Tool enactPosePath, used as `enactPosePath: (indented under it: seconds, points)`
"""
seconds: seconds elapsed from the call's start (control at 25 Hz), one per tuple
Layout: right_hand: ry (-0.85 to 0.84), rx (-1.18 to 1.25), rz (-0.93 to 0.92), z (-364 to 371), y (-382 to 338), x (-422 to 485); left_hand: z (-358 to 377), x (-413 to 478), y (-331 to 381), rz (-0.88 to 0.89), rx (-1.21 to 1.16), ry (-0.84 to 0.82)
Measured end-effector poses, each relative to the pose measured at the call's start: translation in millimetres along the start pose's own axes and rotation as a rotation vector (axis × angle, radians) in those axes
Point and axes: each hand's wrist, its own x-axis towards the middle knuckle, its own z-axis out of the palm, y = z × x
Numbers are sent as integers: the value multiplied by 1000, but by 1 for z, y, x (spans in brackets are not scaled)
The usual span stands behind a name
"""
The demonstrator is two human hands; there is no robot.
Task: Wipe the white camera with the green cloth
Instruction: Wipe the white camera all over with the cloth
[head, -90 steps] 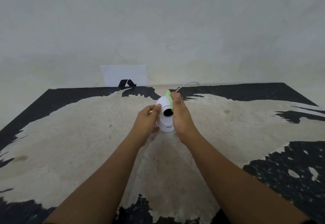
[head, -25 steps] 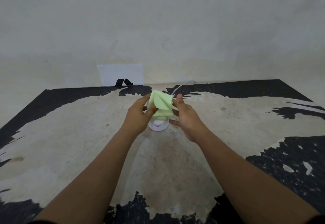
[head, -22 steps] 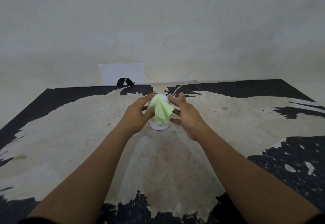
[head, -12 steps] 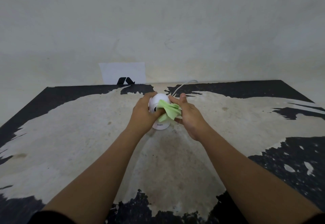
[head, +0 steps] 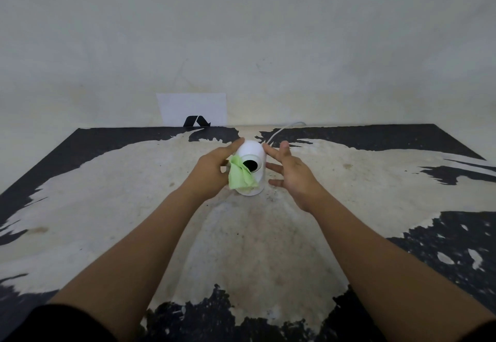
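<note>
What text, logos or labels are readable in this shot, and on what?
No readable words anywhere.
White sheet against the wall: a black angular logo mark, no letters.
White camera: the front of its base, where print might sit, is covered by the green cloth held in the left hand; nothing legible.
Table: only worn black and cream patches, no writing.

white camera (head: 252, 153): smooth plastic | green cloth (head: 239, 178): soft, matt | table (head: 134, 194): rough, worn
</note>
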Motion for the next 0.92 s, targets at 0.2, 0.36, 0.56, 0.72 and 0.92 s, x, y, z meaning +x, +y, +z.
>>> enactPosePath:
  seconds: [0.2,0.36,0.56,0.72,0.92]
  points:
    - [-24,-18,-23,-1,6,2,23,0,7,-23,-29,128]
    - [-21,-70,-85,-2,15,5,25,-2,12,-84,-207,159]
    - [-11,-128,-54,-6,20,11,12,-4,13,-158,-340,46]
    - [-88,-448,-155,-2,20,11,7,-7,14,-157,-380,-32]
    - [72,-508,-247,12,20,25,5,-5,17,-220,-410,-83]
